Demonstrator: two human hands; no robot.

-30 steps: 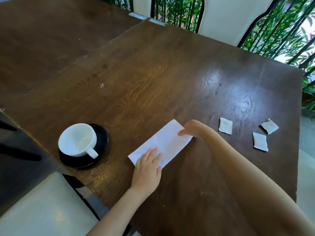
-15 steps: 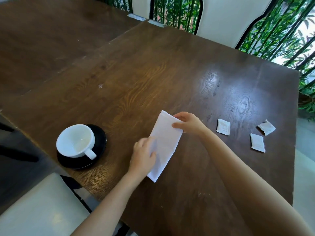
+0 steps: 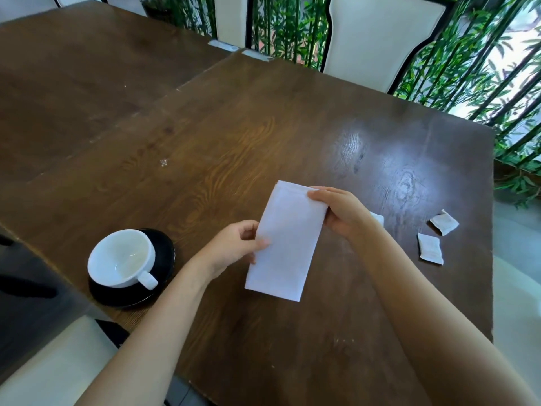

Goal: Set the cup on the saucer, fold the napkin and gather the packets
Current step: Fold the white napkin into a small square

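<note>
A white napkin (image 3: 288,244), folded into a long rectangle, is held above the brown table (image 3: 263,136). My left hand (image 3: 234,247) pinches its left edge and my right hand (image 3: 341,210) grips its upper right corner. The white cup (image 3: 123,257) stands on the black saucer (image 3: 164,250) near the table's left front edge, handle toward me. Three white packets lie at the right: one (image 3: 377,218) mostly hidden behind my right wrist, one (image 3: 429,252) nearer me and one (image 3: 444,222) farther right.
A second dark table (image 3: 73,83) adjoins at the back left. White chair backs (image 3: 377,39) and green bamboo stand behind the far edge. A pale seat cushion (image 3: 49,373) sits at the lower left. The table's right edge (image 3: 493,230) runs just past the packets.
The napkin lay flat under both hands a second ago. It has been turned lengthwise and lifted off the table, with both hands now pinching it.
</note>
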